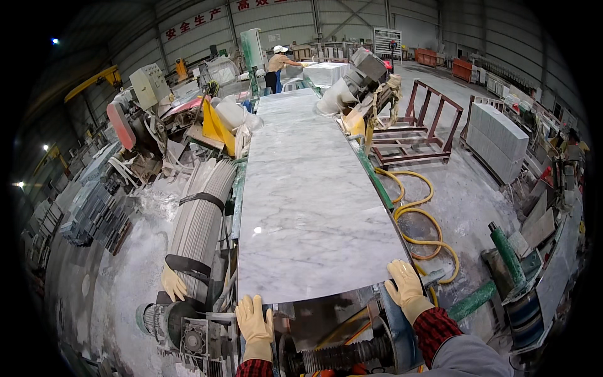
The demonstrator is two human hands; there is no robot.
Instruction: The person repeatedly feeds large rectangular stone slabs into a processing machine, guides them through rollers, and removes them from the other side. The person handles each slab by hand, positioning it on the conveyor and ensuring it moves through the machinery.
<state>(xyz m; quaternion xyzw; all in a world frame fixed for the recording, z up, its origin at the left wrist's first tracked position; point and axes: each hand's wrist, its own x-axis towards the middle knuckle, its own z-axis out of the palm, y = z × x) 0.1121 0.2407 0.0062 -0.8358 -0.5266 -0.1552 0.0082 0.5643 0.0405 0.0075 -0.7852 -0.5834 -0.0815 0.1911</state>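
Note:
A long polished slab of white marble with grey veins stretches away from me along a machine bed. My left hand, in a cream rubber glove, touches the slab's near left corner with its fingers stretched out. At the near right corner lies my right hand, gloved alike, its fingers extended against the edge and its thumb apart. Both palms are turned down, so their undersides are hidden. Below the slab's front edge, a dark ribbed roller shows between my arms.
A spare cream glove hangs by a strapped bundle of long strips, above a motor. Yellow hose loops on the right floor, near a brown metal rack. A co-worker stands at the far end beside stacked slabs.

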